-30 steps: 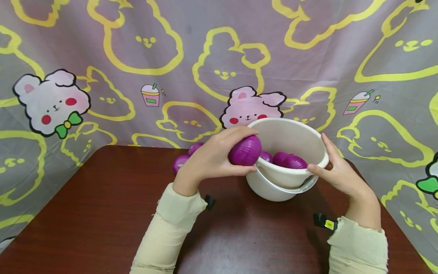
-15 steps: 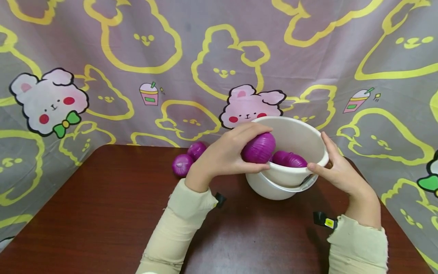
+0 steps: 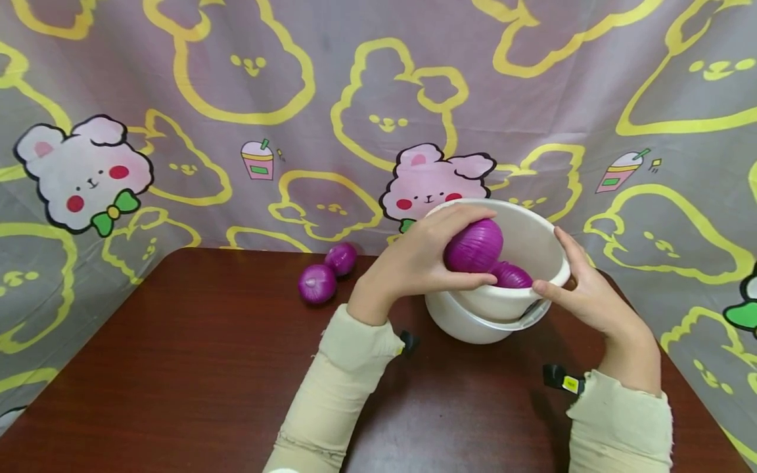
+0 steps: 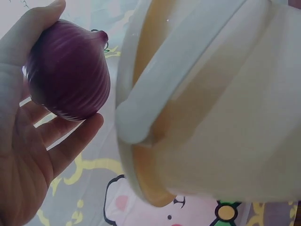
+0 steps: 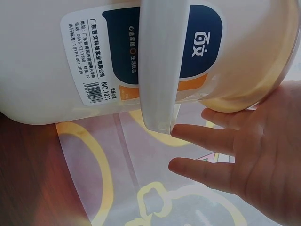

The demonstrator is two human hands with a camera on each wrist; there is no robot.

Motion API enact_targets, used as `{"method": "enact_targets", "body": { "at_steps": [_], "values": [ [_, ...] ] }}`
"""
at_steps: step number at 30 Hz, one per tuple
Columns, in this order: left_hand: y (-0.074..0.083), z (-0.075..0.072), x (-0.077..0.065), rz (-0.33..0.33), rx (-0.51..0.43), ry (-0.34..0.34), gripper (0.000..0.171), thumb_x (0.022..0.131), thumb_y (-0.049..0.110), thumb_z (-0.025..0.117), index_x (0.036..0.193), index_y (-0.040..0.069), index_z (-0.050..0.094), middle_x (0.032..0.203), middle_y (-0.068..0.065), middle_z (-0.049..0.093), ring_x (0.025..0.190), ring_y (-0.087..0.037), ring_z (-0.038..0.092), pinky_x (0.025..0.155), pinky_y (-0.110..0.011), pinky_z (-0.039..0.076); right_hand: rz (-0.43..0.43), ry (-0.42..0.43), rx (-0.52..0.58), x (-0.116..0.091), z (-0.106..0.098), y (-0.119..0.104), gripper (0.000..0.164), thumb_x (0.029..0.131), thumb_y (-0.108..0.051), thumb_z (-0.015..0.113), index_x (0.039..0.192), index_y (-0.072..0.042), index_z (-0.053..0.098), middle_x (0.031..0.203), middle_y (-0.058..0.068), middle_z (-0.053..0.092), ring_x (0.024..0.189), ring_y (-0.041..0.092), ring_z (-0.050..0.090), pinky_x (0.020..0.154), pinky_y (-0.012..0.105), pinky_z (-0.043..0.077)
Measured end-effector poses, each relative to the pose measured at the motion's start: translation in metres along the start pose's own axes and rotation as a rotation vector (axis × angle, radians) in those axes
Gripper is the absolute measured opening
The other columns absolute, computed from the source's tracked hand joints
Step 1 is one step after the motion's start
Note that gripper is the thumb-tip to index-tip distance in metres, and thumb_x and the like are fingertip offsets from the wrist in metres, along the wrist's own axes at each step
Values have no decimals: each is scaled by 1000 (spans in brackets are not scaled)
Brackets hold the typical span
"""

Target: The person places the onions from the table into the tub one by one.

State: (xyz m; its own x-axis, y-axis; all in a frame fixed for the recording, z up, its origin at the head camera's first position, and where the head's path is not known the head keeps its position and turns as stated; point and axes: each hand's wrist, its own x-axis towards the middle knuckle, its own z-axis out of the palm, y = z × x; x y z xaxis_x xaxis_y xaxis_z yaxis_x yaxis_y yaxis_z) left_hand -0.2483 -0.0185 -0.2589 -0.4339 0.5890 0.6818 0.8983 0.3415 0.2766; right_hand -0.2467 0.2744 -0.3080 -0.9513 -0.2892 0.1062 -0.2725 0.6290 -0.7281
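Note:
My left hand [image 3: 416, 257] grips a purple onion [image 3: 475, 246] over the near left part of a white bucket's [image 3: 535, 220] mouth. In the left wrist view the onion [image 4: 70, 70] sits between thumb and fingers, its pointed stem toward the bucket rim [image 4: 124, 94]. Inside the bucket lies another onion [image 3: 512, 276], partly covered by the held one. On the bucket's right side my right hand [image 3: 585, 289] holds the rim, thumb at the near edge and fingers behind. The right wrist view has the bucket's labelled wall [image 5: 42, 61] and handle [image 5: 162, 61] beside my right hand [image 5: 254, 155].
Two more onions [image 3: 317, 284] rest on the brown table [image 3: 177, 368], left of the bucket near the back edge. A patterned curtain [image 3: 319, 79] hangs right behind the table.
My left hand has carried the onion rightward, from beside the bucket's left rim to over its mouth. The two table onions have come fully into view. My right hand keeps its hold.

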Motion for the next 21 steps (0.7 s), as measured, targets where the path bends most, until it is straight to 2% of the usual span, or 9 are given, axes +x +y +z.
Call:
{"method": "enact_targets", "body": {
  "at_steps": [3,5,7,10,12,14,21],
  "values": [
    [-1,4,3,4,-2,-14,74,76,38,86,134,3,56,135,-7,59,128,-15,51,111,-18,36,-12,-2,-8,0,0,0,97,92,-30,63,160,-17,-5,162,26,3,132,50,28,95,56,45],
    [-3,8,4,3,-8,-24,74,76,38,86,134,3,56,134,-8,60,128,-15,51,110,-16,37,-16,-1,-10,1,-1,1,97,92,-30,63,160,-17,-4,161,26,5,131,50,29,92,42,47],
    [-4,11,5,6,-16,-30,74,76,38,86,133,3,57,133,-8,60,126,-15,51,108,-15,38,-18,0,-7,1,-1,1,97,92,-30,63,160,-17,-4,161,26,5,131,50,29,91,41,47],
    [-6,15,6,-3,-34,-41,74,76,37,86,134,3,56,131,-8,60,123,-13,52,104,-13,41,-24,3,-2,0,-1,2,96,92,-30,63,160,-17,-4,161,26,4,131,51,28,94,51,47],
    [-7,18,5,-20,-49,-44,74,76,36,86,135,4,56,131,-8,60,121,-12,53,101,-12,42,-29,4,6,0,0,2,96,92,-29,63,160,-17,-4,162,27,3,132,52,26,97,66,40],
    [-9,21,5,-46,-66,-43,74,76,36,86,135,4,56,132,-7,60,121,-11,53,100,-12,43,-34,5,11,0,0,1,96,92,-29,63,160,-17,-4,162,27,2,132,52,26,98,72,36],
    [-14,29,4,-93,-78,-30,73,76,36,86,136,6,56,133,-7,60,120,-12,55,103,-13,42,-35,4,18,0,0,2,97,92,-29,63,160,-17,-4,162,26,3,132,52,26,99,74,34]
  ]
}}
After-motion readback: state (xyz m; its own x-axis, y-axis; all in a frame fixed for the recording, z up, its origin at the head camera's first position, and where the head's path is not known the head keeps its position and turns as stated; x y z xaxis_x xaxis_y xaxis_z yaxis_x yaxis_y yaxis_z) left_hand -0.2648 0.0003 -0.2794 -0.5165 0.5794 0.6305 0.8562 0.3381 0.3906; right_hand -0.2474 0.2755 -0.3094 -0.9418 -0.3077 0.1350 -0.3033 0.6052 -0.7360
